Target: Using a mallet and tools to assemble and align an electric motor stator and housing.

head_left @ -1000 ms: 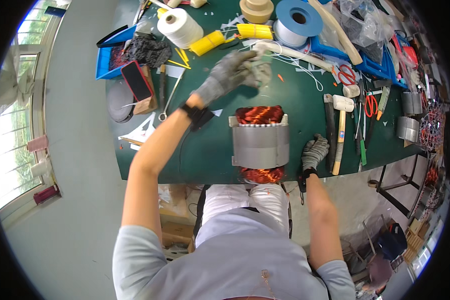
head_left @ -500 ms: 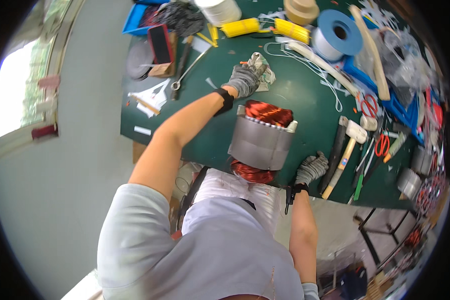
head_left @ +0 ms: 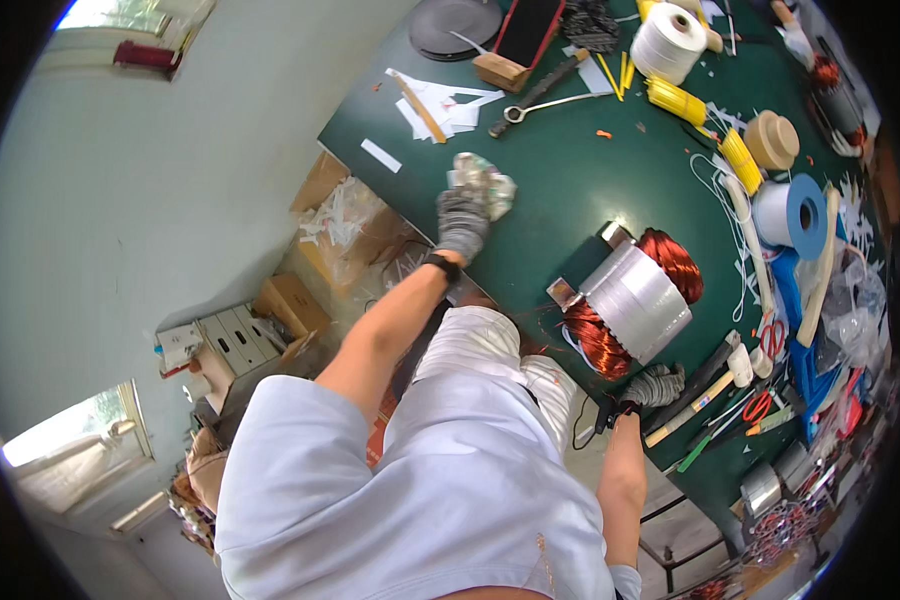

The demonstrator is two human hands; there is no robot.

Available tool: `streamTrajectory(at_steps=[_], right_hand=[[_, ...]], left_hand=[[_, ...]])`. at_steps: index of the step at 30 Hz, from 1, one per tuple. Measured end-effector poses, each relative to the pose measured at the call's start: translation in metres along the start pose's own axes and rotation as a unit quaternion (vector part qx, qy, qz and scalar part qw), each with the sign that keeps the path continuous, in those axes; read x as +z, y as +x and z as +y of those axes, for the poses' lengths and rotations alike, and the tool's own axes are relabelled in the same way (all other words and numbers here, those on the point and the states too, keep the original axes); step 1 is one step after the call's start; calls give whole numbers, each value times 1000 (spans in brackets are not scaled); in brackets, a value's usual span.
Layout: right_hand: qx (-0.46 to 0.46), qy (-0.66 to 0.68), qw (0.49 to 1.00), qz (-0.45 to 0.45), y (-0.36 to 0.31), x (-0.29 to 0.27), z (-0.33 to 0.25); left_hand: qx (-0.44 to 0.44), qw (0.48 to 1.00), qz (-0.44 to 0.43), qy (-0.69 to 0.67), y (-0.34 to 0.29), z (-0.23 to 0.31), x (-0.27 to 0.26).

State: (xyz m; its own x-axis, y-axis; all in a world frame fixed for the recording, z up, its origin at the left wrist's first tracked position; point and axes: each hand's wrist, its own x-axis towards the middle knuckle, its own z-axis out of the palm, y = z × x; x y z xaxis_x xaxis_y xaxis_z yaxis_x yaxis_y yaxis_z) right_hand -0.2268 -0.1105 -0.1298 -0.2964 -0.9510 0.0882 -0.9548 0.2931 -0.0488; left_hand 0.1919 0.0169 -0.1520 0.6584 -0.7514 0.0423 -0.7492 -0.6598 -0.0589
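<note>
My left hand [head_left: 462, 225], in a grey knitted glove, presses a crumpled, pale patterned rag [head_left: 498, 192] onto the green tabletop near its left edge. The fingers are partly hidden by the rag. To the right of that hand, a motor stator [head_left: 638, 302] lies on its side, a silvery cylinder with red-brown copper windings [head_left: 670, 262] bulging from both ends. My right hand [head_left: 655, 385], gloved too, rests on the table's near edge beside the stator, close to a dark bar [head_left: 705, 378]. Its fingers lie loosely apart and hold nothing visible.
White-headed mallets [head_left: 739, 366], red-handled scissors [head_left: 758, 406] and other tools crowd the right side. Farther back are a wrench [head_left: 555, 104], yellow bundles [head_left: 676, 101], a white thread spool [head_left: 668, 44] and a blue-rimmed reel [head_left: 806, 216]. Paper strips [head_left: 438, 105] lie at the far left.
My left hand has drawn the rag from beyond the stator toward the table's left edge. The whole view has turned. My right hand stays by the near edge.
</note>
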Motion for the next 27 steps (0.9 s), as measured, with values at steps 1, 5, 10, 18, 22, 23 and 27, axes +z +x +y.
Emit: streamTrajectory(at_steps=[1,5,10,18,22,23,27], right_hand=[[-20,-13,999,26,0,1,0],[-21,68,997,34,7,26,29],[8,147,989,-28,-2,-17,-3],[-93,121,987,-50,15,5,27],[-124,136,981,-70,-3,4,37],[-117,170,976,-73,-4,13,40],[-7,397,913,-95,-15,28,46]], left_hand=[[-179,951,-31,-249,-5,-35,7],[-267,958,70,-75,-26,-182,-50],[-157,951,228,136,-9,-244,-37],[-305,948,91,-25,1,-240,7],[-224,973,-33,35,44,-271,-49],[-207,973,59,-88,69,-277,-48],[-60,986,156,24,151,-222,-51]])
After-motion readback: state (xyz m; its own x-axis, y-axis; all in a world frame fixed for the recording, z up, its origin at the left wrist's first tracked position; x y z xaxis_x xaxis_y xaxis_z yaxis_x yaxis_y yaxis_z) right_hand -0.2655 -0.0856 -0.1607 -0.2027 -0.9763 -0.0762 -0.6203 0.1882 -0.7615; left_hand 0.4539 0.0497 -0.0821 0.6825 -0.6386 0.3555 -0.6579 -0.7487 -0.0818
